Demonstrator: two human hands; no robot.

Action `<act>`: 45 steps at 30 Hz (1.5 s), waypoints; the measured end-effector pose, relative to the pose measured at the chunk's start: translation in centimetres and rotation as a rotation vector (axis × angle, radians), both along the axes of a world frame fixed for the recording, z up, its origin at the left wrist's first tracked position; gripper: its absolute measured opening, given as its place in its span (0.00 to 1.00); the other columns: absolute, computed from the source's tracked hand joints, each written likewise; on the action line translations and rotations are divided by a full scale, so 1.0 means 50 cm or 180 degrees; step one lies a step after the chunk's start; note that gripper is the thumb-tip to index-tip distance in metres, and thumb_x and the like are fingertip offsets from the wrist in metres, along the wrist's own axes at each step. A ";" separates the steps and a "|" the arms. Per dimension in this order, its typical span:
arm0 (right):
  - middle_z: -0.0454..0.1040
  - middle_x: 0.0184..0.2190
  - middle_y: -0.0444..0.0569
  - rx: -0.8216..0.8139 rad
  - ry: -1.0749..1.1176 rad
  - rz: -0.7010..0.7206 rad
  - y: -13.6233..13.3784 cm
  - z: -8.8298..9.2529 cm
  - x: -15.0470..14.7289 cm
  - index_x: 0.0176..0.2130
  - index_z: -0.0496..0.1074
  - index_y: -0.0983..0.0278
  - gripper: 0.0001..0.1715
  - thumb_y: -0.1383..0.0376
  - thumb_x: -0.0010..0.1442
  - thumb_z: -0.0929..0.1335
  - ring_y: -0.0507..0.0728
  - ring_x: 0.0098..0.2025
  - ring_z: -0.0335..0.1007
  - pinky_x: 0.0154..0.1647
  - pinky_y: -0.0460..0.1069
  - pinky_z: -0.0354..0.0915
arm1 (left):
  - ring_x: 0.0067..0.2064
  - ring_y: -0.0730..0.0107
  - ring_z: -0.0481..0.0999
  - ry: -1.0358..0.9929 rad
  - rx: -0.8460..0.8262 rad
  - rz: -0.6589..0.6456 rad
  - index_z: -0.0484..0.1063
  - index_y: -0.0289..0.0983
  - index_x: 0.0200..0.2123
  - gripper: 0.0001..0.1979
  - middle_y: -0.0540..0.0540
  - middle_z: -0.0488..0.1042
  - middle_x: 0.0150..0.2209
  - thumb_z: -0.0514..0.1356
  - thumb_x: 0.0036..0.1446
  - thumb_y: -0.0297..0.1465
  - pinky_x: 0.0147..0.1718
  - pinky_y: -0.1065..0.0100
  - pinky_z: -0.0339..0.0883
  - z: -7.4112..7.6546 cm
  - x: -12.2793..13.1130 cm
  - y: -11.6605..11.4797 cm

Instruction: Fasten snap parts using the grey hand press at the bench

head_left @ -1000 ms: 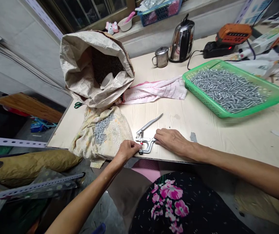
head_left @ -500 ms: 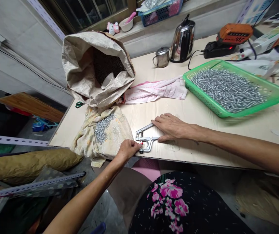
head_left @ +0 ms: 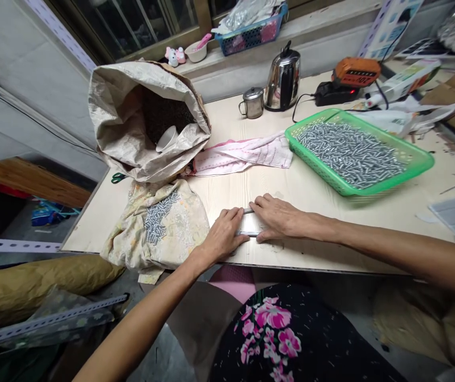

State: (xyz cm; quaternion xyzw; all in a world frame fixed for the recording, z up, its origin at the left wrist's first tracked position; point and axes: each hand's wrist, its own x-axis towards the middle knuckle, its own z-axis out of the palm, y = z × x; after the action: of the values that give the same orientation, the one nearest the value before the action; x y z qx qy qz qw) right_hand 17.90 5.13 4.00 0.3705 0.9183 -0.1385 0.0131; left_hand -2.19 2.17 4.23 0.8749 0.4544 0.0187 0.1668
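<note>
Near the table's front edge lies a grey metal hand-press tool with two plier-like handles. My left hand is wrapped over its head, fingers on the upper handle and thumb by the lower one, so the jaw is hidden. My right hand grips the handle ends from the right, fingers above and thumb below. Left of my left hand, a heap of small silver metal pins rests on a crumpled floral cloth. Whether a pin sits in the jaw cannot be seen.
A green basket full of similar pins stands at right. Behind the cloth slumps an open sack with a white cup inside. Farther back are a pink towel, a metal mug, a kettle and an orange battery on its charger.
My left hand has gone from pinching at the tool's lower jaw to wrapping over its head and handles. The right hand stays on the handles. The whole view has shifted slightly.
</note>
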 end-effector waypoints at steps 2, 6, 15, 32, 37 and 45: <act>0.70 0.45 0.60 -0.0017 -0.0094 -0.0052 -0.004 0.009 0.004 0.47 0.70 0.72 0.32 0.52 0.53 0.76 0.65 0.46 0.64 0.44 0.55 0.63 | 0.55 0.51 0.66 0.0173 0.0004 -0.0018 0.62 0.32 0.58 0.30 0.36 0.68 0.55 0.66 0.57 0.36 0.54 0.53 0.66 0.007 0.007 0.009; 0.71 0.41 0.57 0.0040 -0.0065 -0.0073 -0.005 0.011 0.002 0.43 0.72 0.68 0.15 0.61 0.61 0.72 0.62 0.44 0.65 0.42 0.52 0.62 | 0.50 0.55 0.68 0.0355 0.0004 0.0004 0.69 0.34 0.48 0.14 0.41 0.71 0.46 0.62 0.61 0.34 0.48 0.57 0.68 0.008 0.027 0.010; 0.72 0.36 0.54 0.0127 0.0123 -0.0069 0.019 -0.009 0.001 0.38 0.73 0.67 0.09 0.66 0.67 0.65 0.59 0.40 0.66 0.39 0.50 0.60 | 0.47 0.58 0.69 0.0098 0.0180 0.0423 0.72 0.37 0.38 0.04 0.43 0.72 0.39 0.59 0.63 0.32 0.44 0.59 0.68 -0.016 0.038 0.024; 0.72 0.41 0.53 0.0335 0.0420 0.0371 0.084 0.017 -0.064 0.46 0.75 0.64 0.11 0.68 0.63 0.67 0.58 0.41 0.65 0.41 0.50 0.58 | 0.65 0.46 0.62 -0.0797 0.0883 0.0125 0.59 0.32 0.62 0.28 0.31 0.67 0.61 0.53 0.66 0.44 0.62 0.43 0.59 -0.086 0.064 -0.134; 0.69 0.36 0.50 0.0339 0.0515 0.1826 0.004 -0.005 -0.145 0.34 0.74 0.62 0.06 0.68 0.63 0.67 0.57 0.39 0.62 0.36 0.50 0.56 | 0.42 0.63 0.77 -0.1021 0.1102 -0.0623 0.71 0.34 0.49 0.14 0.41 0.77 0.39 0.51 0.69 0.34 0.43 0.62 0.72 -0.067 0.028 -0.189; 0.72 0.34 0.50 -0.0310 0.1883 0.1032 0.021 0.003 -0.155 0.39 0.67 0.63 0.08 0.65 0.68 0.60 0.55 0.33 0.67 0.34 0.50 0.64 | 0.41 0.59 0.68 0.0580 0.1890 0.1923 0.75 0.37 0.38 0.14 0.40 0.73 0.36 0.49 0.68 0.29 0.40 0.60 0.65 0.002 -0.256 -0.102</act>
State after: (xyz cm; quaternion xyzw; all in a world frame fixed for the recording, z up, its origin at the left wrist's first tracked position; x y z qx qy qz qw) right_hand 10.16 6.18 4.15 0.1624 0.9216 -0.2798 -0.2144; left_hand -15.01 -2.95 4.33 0.7107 0.6778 0.1193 -0.1459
